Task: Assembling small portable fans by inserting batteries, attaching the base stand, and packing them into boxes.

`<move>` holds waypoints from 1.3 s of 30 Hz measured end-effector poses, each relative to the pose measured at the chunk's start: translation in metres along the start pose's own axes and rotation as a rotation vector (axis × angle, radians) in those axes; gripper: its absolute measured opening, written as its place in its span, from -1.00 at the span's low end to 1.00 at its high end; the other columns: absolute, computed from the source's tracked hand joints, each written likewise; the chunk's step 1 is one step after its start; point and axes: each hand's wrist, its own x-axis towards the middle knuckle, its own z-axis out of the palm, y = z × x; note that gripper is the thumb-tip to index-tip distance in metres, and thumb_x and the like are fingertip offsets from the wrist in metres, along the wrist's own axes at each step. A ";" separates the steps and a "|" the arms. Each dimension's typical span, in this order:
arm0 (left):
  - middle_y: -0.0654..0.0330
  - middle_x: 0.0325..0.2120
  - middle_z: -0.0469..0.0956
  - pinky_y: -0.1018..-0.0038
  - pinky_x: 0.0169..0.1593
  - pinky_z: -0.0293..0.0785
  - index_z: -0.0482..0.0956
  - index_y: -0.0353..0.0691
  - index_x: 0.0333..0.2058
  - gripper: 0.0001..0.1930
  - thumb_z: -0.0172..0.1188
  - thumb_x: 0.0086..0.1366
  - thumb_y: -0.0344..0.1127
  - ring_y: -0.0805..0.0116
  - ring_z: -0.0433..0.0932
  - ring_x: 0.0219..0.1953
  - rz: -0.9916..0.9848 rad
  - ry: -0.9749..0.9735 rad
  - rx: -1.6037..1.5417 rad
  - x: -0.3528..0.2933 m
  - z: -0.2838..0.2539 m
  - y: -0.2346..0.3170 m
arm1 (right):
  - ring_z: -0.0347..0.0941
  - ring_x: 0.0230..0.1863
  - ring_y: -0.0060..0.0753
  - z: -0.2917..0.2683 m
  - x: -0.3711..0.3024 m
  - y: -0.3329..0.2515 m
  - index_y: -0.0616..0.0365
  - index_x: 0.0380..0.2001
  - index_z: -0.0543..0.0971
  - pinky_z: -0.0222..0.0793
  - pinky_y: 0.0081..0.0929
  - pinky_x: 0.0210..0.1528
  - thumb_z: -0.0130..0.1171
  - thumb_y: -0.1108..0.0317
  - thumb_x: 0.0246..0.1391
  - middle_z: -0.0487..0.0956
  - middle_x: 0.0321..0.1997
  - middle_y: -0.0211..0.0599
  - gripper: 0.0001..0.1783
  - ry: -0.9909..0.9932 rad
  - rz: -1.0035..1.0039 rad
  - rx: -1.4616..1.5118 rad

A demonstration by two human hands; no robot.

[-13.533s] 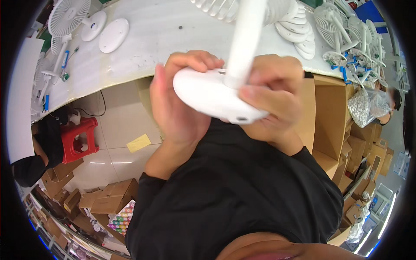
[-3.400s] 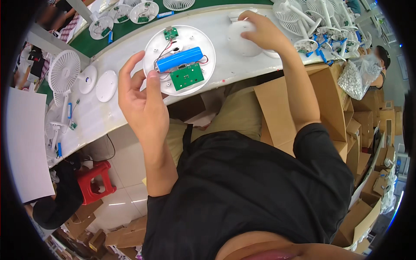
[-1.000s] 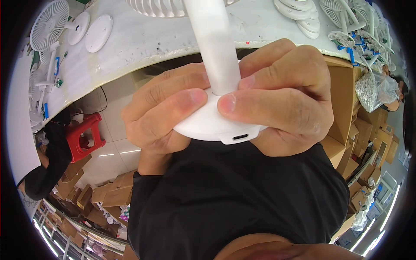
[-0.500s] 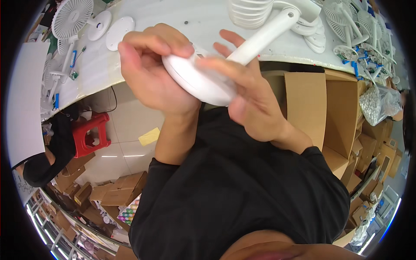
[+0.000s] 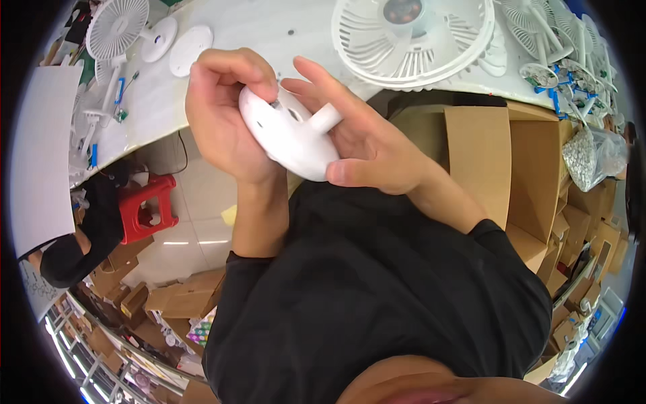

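Observation:
A white desk fan is tilted between my two hands, its round base [image 5: 289, 143] toward me. My left hand [image 5: 232, 118] is closed around the base's left edge, fingertips at the top rim. My right hand [image 5: 377, 145] grips the lower right edge with its thumb, its other fingers stretched behind the short visible piece of stem [image 5: 324, 120]. Beyond them, the round fan head [image 5: 346, 37] shows its slotted grille over the table's edge. How the stem runs to the head is hidden by my right hand.
On the white table [image 5: 242, 30] lie a flat white disc [image 5: 191, 51] and another fan [image 5: 118, 27]. Several fans with blue parts and wiring stand at right. An open carton [image 5: 478, 168] sits below the edge. A red stool [image 5: 148, 209] and a person's sleeve [image 5: 94, 219] are at left.
The fan has been turned in my hands: its base shows more of its face, and the head has swung so its grille faces up. Both hands stay on the base.

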 end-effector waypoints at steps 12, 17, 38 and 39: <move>0.24 -0.65 0.36 0.52 -0.41 0.19 0.43 -0.17 -0.54 -0.53 -0.32 0.46 -0.09 0.44 0.22 -0.54 0.016 -0.003 0.000 -0.011 0.010 0.009 | 0.13 0.35 -0.16 -0.006 0.008 -0.008 0.21 0.43 -0.05 0.04 -0.39 0.34 0.39 0.23 -0.06 0.15 0.40 -0.04 0.10 -0.121 0.182 -0.143; 0.26 -0.65 0.34 0.50 -0.33 0.21 0.39 -0.18 -0.46 -0.54 -0.35 0.46 -0.03 0.42 0.24 -0.51 0.029 -0.170 0.030 -0.019 -0.007 0.010 | 0.07 0.39 -0.14 0.003 0.011 -0.014 0.20 0.44 -0.14 0.01 -0.38 0.36 0.46 0.22 -0.17 0.08 0.44 -0.03 0.25 -0.112 0.268 -0.187; 0.24 -0.62 0.36 0.48 -0.27 0.26 0.43 -0.24 -0.40 -0.72 -0.24 0.37 -0.26 0.41 0.24 -0.49 -0.065 0.072 0.106 0.009 0.014 -0.024 | 0.30 0.27 -0.04 -0.015 0.016 -0.032 0.21 0.35 0.16 0.22 -0.29 0.26 0.34 0.36 -0.14 0.27 0.35 0.06 -0.05 -0.060 -0.077 -0.999; 0.23 -0.59 0.40 0.48 -0.24 0.28 0.45 -0.26 -0.37 -0.73 -0.22 0.36 -0.28 0.40 0.29 -0.47 -0.072 0.087 -0.074 0.020 0.026 -0.030 | 0.39 0.17 -0.08 -0.026 0.023 -0.033 0.22 0.27 0.28 0.30 -0.31 0.18 0.32 0.41 -0.14 0.40 0.23 0.00 -0.17 0.022 -0.220 -1.101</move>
